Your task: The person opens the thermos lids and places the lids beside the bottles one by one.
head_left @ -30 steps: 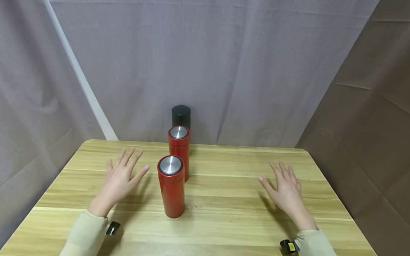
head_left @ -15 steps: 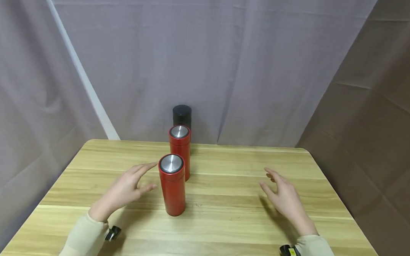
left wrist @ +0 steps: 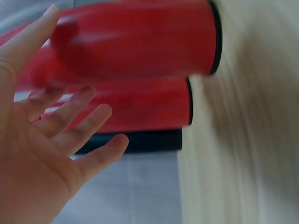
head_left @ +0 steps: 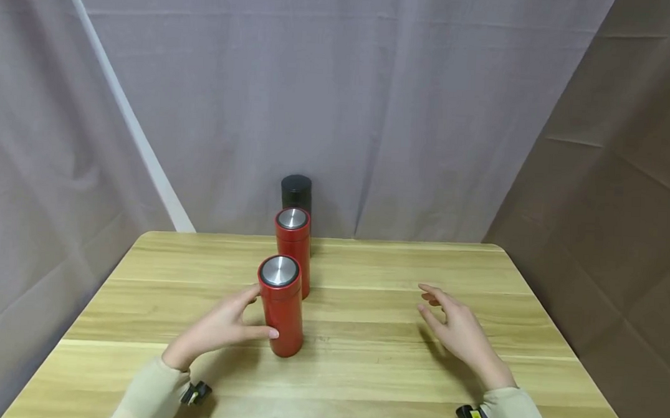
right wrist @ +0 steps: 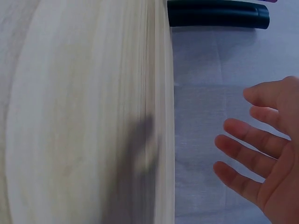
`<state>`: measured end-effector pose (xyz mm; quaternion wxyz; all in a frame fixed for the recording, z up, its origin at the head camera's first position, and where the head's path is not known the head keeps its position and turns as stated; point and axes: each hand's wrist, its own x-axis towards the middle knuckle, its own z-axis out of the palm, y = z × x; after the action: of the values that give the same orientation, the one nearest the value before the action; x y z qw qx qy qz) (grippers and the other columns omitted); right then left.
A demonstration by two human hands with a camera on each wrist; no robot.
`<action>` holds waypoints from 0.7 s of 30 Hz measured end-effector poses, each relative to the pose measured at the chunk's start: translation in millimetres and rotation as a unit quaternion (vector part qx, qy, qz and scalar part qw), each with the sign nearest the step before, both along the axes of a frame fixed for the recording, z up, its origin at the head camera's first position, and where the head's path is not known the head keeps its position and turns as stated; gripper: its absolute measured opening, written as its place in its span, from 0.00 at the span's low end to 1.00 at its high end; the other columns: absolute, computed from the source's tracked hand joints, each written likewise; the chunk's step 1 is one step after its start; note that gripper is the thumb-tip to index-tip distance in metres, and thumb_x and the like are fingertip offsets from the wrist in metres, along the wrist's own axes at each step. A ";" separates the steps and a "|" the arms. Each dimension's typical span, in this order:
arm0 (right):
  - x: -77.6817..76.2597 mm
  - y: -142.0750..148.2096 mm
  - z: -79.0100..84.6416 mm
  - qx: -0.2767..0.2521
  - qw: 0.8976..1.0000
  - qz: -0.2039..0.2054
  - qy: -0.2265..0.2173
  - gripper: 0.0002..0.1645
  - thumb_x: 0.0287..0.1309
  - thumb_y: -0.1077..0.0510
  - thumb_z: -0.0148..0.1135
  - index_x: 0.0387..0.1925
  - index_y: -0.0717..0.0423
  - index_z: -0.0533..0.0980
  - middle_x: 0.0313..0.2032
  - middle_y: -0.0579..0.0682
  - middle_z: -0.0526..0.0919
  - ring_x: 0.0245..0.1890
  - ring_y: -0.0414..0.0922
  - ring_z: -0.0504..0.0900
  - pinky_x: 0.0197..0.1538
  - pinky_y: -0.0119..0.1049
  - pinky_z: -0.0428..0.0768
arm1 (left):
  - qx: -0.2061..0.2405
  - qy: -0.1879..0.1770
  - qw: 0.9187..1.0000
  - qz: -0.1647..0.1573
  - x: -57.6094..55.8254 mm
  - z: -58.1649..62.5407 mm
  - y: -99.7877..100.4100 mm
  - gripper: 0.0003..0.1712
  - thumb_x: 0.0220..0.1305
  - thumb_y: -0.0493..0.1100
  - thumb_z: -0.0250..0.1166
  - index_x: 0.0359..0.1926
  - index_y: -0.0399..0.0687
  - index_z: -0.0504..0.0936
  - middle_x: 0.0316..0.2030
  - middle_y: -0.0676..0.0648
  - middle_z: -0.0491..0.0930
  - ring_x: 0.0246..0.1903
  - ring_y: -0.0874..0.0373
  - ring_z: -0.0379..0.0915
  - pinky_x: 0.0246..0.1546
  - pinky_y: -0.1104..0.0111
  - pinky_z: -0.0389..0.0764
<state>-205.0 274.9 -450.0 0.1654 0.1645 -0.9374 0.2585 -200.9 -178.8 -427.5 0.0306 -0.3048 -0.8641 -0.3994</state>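
Observation:
A red thermos flask (head_left: 283,316) with a silver-topped lid stands upright, left of the table's middle. My left hand (head_left: 223,326) is around its left side, thumb across the near face and fingers behind. In the left wrist view those fingers (left wrist: 77,123) are spread and loosely bent, not wrapped tight; contact is hard to tell. Behind the front flask stands a second red thermos flask (head_left: 294,248), partly hidden by it. To the right, my right hand (head_left: 461,332) hovers above the table, fingers relaxed, holding nothing; the right wrist view shows its fingers (right wrist: 252,144) apart.
A black flask (head_left: 296,193) stands farthest back, mostly hidden behind the second red one. The wooden table (head_left: 372,379) has rounded far corners. A grey curtain (head_left: 339,109) hangs behind it, and a brown cloth (head_left: 610,202) hangs on the right.
My left hand has moved right, from beside the front flask to around it. The right hand's fingers have relaxed from spread to slightly bent and shifted a little left. The flasks stay in place.

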 end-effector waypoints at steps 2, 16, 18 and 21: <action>-0.4 -1.2 -0.1 -0.002 1.000 0.002 0.003 0.27 0.70 0.54 0.62 0.67 0.55 0.71 0.52 0.57 0.84 0.52 0.57 0.82 0.52 0.57 0.78 | 0.019 -0.013 1.000 -0.009 -0.3 -1.3 3.6 0.44 0.53 0.62 0.76 0.69 0.63 0.69 0.61 0.60 0.76 0.62 0.58 0.72 0.60 0.52 0.73; -2.6 -3.4 -0.1 -0.014 1.000 0.026 0.010 0.29 0.69 0.57 0.62 0.69 0.54 0.69 0.49 0.56 0.85 0.49 0.54 0.84 0.51 0.55 0.79 | 0.127 -0.091 0.988 -0.010 1.3 -16.7 23.5 0.51 0.56 0.49 0.78 0.75 0.59 0.59 0.61 0.52 0.75 0.59 0.53 0.74 0.60 0.57 0.74; -2.0 -4.7 -0.1 -0.015 0.999 0.029 0.011 0.29 0.69 0.56 0.62 0.69 0.54 0.69 0.49 0.56 0.85 0.49 0.54 0.84 0.51 0.55 0.79 | 0.137 -0.091 0.986 -0.009 1.1 -19.4 24.8 0.48 0.56 0.48 0.78 0.73 0.59 0.62 0.59 0.52 0.76 0.58 0.53 0.75 0.59 0.58 0.75; -0.8 -6.1 -0.5 -0.016 0.999 0.028 0.016 0.28 0.69 0.57 0.62 0.68 0.54 0.69 0.49 0.56 0.86 0.49 0.54 0.84 0.51 0.55 0.79 | 0.145 -0.080 0.986 -0.006 1.0 -22.1 26.5 0.42 0.56 0.46 0.78 0.68 0.57 0.67 0.55 0.52 0.78 0.56 0.54 0.76 0.58 0.58 0.76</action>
<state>-205.8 268.8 -450.4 0.1754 0.1923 -0.9255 0.2752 -199.9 -152.4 -449.6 0.0024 -0.2693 -0.7947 -0.5440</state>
